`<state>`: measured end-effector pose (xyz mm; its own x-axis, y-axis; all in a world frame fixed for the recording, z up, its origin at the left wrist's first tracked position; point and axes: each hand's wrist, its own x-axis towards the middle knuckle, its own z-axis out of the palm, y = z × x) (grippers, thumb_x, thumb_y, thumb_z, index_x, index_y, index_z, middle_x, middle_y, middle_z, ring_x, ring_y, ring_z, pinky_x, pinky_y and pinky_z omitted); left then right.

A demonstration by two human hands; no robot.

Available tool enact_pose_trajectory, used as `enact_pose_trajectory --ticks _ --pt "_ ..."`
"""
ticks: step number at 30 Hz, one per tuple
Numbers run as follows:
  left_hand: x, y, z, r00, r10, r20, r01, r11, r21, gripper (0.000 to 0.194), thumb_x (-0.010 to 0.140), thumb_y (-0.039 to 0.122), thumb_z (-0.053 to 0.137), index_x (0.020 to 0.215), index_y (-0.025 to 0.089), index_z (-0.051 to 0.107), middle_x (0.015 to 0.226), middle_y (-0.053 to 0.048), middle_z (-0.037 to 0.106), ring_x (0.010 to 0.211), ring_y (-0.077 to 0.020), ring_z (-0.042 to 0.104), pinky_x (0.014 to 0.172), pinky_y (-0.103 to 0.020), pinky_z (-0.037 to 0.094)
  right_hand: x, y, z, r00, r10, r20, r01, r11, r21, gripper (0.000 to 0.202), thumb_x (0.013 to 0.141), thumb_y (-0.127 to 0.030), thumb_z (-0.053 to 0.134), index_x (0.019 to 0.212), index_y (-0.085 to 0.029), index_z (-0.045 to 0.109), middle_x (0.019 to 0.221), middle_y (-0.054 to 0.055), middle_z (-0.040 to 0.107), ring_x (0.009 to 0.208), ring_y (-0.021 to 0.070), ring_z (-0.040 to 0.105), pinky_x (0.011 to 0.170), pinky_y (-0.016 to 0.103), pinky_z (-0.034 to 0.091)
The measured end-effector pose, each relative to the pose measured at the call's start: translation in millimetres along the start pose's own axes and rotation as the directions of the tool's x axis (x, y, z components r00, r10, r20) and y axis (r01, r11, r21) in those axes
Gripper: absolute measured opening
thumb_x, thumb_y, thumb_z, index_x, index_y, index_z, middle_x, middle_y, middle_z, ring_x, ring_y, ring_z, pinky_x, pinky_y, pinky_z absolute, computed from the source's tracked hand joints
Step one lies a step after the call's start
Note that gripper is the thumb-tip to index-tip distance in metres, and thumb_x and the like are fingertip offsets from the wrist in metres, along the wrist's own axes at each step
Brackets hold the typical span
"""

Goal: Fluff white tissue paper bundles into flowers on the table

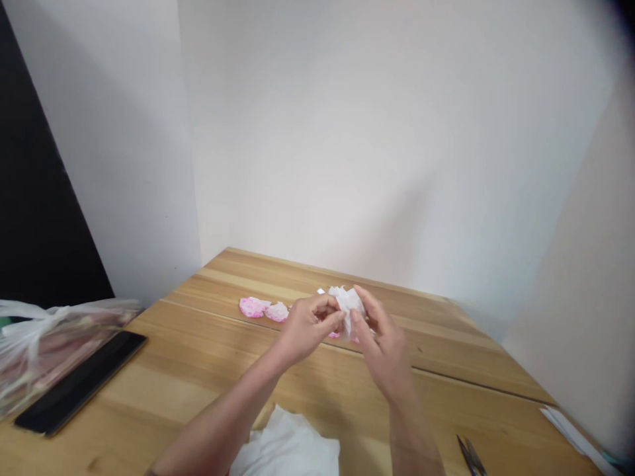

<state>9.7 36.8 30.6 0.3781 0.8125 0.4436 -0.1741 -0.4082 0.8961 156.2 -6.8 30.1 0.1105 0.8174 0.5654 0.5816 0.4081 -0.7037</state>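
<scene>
Both hands meet above the middle of the wooden table, around a crumpled piece of white tissue paper. My left hand pinches its left edge between thumb and fingers. From the other side, the thumb and fingers of my right hand are closed on the same piece. Behind and to the left lie two pink-and-white crumpled tissue pieces, side by side. More pink bits show under the hands, mostly hidden. Nearer to me, between the forearms, lies a loose heap of white tissue paper.
Scissors lie at the front right, partly cut off by the frame. A flat black object and a clear plastic bag are on the left. White strips lie at the table's right edge. Walls stand behind the table.
</scene>
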Motion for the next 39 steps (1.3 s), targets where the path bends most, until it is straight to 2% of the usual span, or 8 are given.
enact_pose_trajectory --ticks 6,9,15,21,27,32,36,39 --pt "1.1 3.9 -5.0 0.997 -0.073 0.027 0.077 0.984 -0.162 0.022 0.077 0.034 0.062 0.076 0.013 0.054 0.062 0.0 0.06 0.057 -0.0099 0.057 0.058 -0.022 0.046 -0.6 2.2 -2.5 0.997 0.038 -0.071 -0.036 0.999 0.034 0.041 0.09 -0.04 0.047 0.128 -0.024 0.053 0.111 0.006 0.068 0.084 0.0164 0.066 0.069 0.026 0.054" --pt "2.1 4.5 -8.5 0.996 -0.091 0.004 0.09 0.971 -0.22 0.027 0.074 0.038 0.064 0.076 0.014 0.053 0.059 0.001 0.058 0.053 -0.0093 0.055 0.055 -0.021 0.044 -0.8 3.7 -4.6 0.989 0.071 -0.129 -0.067 0.997 0.032 0.042 0.09 -0.041 0.047 0.127 -0.024 0.054 0.112 0.007 0.067 0.084 0.0172 0.066 0.07 0.028 0.054" --pt "4.7 -1.2 -11.4 0.996 -0.089 -0.018 0.082 0.969 -0.235 0.026 0.079 0.04 0.06 0.077 0.014 0.052 0.057 0.0 0.06 0.052 -0.0099 0.056 0.053 -0.021 0.042 2.1 8.6 -7.9 0.967 0.052 -0.248 -0.058 0.998 -0.017 0.042 0.088 -0.042 0.049 0.125 -0.023 0.056 0.114 0.009 0.067 0.097 0.021 0.064 0.078 0.031 0.051" --pt "4.5 -2.3 -12.7 0.998 -0.066 0.012 0.067 0.979 -0.194 0.028 0.086 0.043 0.05 0.084 0.015 0.055 0.062 -0.002 0.063 0.056 -0.0114 0.058 0.055 -0.022 0.043 3.6 10.3 -9.1 0.959 0.024 -0.284 -0.041 0.998 -0.052 0.042 0.088 -0.041 0.049 0.125 -0.024 0.056 0.114 0.008 0.067 0.098 0.0203 0.065 0.078 0.03 0.051" --pt "1.0 2.0 -7.5 0.992 -0.078 0.099 0.09 0.988 -0.124 0.025 0.081 0.038 0.059 0.076 0.014 0.054 0.065 -0.002 0.063 0.06 -0.0102 0.058 0.06 -0.022 0.045 2.5 6.0 -5.9 0.968 -0.021 -0.251 -0.013 0.991 -0.135 0.04 0.089 -0.038 0.047 0.125 -0.022 0.056 0.109 0.008 0.07 0.088 0.0184 0.068 0.068 0.026 0.053" --pt "1.6 -2.1 -1.7 0.995 -0.077 0.059 0.08 0.995 -0.061 0.018 0.08 0.031 0.058 0.078 0.014 0.054 0.064 -0.001 0.06 0.059 -0.0098 0.056 0.058 -0.021 0.045 2.0 1.7 -0.6 0.981 -0.102 -0.163 0.068 0.977 -0.203 0.039 0.09 -0.036 0.046 0.125 -0.021 0.057 0.102 0.007 0.071 0.078 0.0161 0.068 0.065 0.025 0.053" --pt "1.4 -3.8 0.3 0.998 -0.042 0.052 0.043 0.999 -0.028 0.013 0.078 0.026 0.059 0.077 0.014 0.054 0.065 0.0 0.059 0.06 -0.0099 0.056 0.059 -0.022 0.046 1.3 0.1 1.2 0.989 -0.106 -0.106 0.082 0.974 -0.211 0.039 0.091 -0.036 0.045 0.127 -0.023 0.055 0.103 0.005 0.071 0.081 0.0163 0.068 0.067 0.025 0.054" --pt "0.2 -2.6 1.0 0.998 -0.028 0.061 0.029 0.999 -0.019 0.013 0.078 0.024 0.06 0.085 0.014 0.056 0.067 -0.001 0.062 0.062 -0.0111 0.058 0.061 -0.023 0.046 0.4 0.5 0.5 0.996 -0.076 -0.052 0.068 0.987 -0.149 0.042 0.091 -0.037 0.045 0.131 -0.023 0.051 0.11 0.006 0.069 0.087 0.0169 0.068 0.071 0.026 0.055"
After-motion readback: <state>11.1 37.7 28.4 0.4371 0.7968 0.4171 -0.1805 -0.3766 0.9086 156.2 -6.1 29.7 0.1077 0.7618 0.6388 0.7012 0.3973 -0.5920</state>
